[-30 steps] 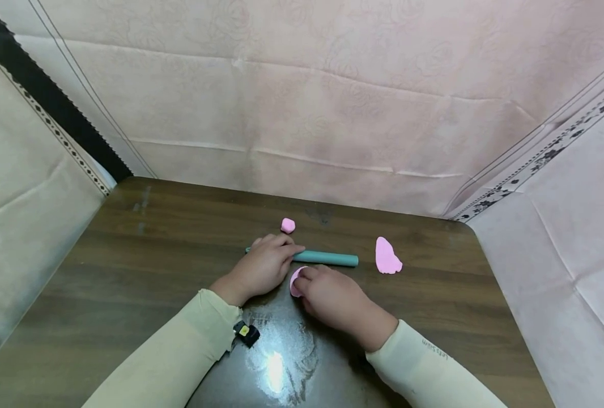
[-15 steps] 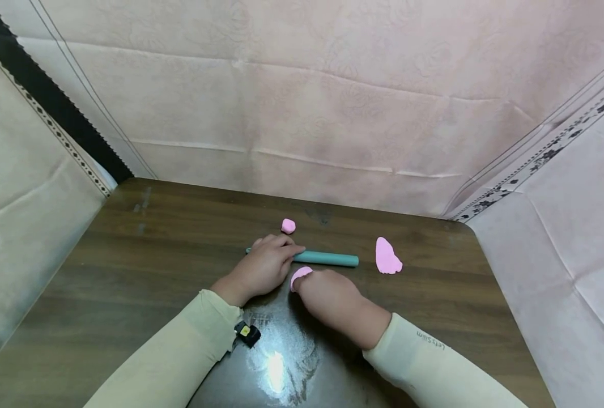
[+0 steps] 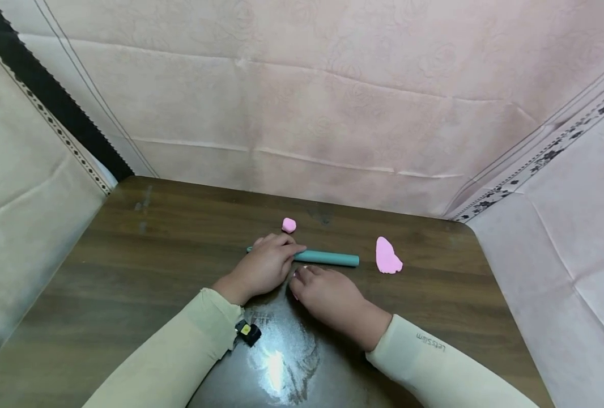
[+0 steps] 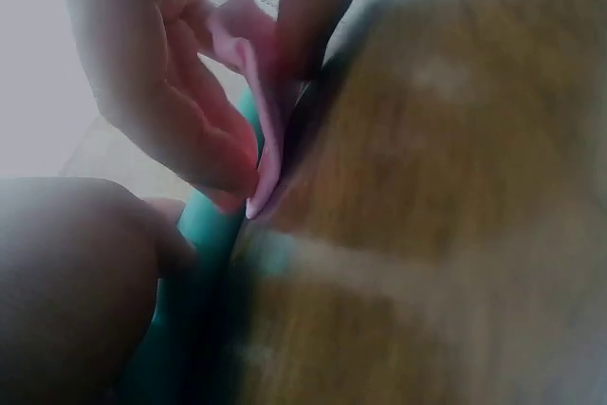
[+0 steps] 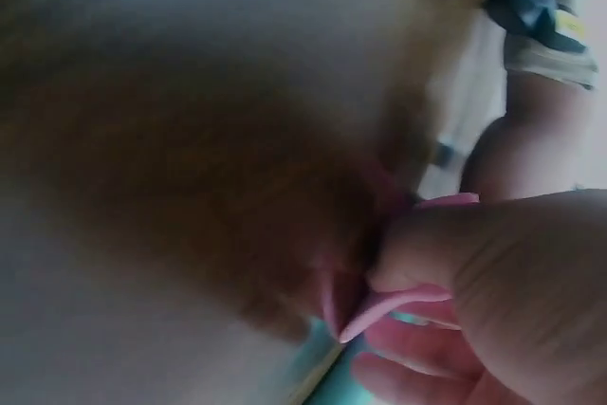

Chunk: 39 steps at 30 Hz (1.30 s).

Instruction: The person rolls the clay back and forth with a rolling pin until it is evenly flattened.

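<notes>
My left hand (image 3: 263, 263) lies over the left part of a smooth teal rod (image 3: 332, 258), holding it against the table with the thumb along it. Close beside it, my right hand (image 3: 327, 292) pinches a thin, bent sheet of pink modelling clay (image 4: 270, 130) between thumb and fingers. From the head only slivers of that sheet show. In the right wrist view the folded clay (image 5: 398, 301) hangs at the fingertips, partly blurred. The left wrist view has it upright, right along the rod.
A small pink clay lump (image 3: 289, 225) sits behind the rod. To the right lies a flat, irregular pink clay piece (image 3: 387, 256). Pale cloth walls (image 3: 322, 130) enclose the back and sides of the wooden table (image 3: 128, 294). A shiny grey patch reflects light in front.
My right hand has turned and shifted slightly over the clay sheet, so less pink shows from above. The left hand and the rod have stayed put.
</notes>
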Motion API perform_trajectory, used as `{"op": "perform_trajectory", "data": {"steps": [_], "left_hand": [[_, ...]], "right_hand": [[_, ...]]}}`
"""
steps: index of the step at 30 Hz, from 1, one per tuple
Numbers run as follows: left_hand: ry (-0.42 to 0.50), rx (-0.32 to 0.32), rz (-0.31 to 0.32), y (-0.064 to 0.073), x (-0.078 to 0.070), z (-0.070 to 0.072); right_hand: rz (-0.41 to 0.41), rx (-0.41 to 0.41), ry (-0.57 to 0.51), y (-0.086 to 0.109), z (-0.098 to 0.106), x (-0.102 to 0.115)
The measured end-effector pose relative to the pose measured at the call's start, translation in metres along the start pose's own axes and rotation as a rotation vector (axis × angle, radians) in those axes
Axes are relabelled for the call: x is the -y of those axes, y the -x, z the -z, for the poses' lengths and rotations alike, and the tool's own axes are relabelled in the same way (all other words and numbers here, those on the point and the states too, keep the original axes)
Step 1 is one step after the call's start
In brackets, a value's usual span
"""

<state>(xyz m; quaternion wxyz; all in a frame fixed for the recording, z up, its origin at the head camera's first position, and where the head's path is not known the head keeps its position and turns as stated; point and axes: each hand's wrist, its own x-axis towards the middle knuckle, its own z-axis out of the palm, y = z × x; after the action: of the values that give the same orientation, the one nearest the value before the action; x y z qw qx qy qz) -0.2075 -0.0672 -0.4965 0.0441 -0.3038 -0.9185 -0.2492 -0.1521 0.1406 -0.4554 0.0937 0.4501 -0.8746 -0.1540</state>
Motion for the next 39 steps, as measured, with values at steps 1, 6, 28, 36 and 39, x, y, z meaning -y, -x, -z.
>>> {"op": "perform_trajectory", "data": {"steps": [1, 6, 28, 36, 39], "left_hand": [[0.002, -0.002, 0.002, 0.000, 0.000, 0.000], [0.003, -0.005, 0.015, 0.003, 0.003, -0.001], [-0.009, -0.012, -0.004, -0.004, 0.001, -0.002], [0.008, -0.013, 0.001, -0.002, -0.002, 0.000], [0.011, -0.008, 0.004, -0.002, -0.003, 0.000]], "right_hand": [[0.012, 0.006, 0.029, -0.001, -0.002, 0.001], [0.044, 0.092, 0.079, -0.010, -0.003, 0.001], [-0.364, 0.125, -0.820, -0.001, 0.037, -0.118], [-0.538, 0.068, -0.774, 0.059, 0.030, -0.176], [-0.587, 0.064, -0.769, 0.080, 0.019, -0.193]]}}
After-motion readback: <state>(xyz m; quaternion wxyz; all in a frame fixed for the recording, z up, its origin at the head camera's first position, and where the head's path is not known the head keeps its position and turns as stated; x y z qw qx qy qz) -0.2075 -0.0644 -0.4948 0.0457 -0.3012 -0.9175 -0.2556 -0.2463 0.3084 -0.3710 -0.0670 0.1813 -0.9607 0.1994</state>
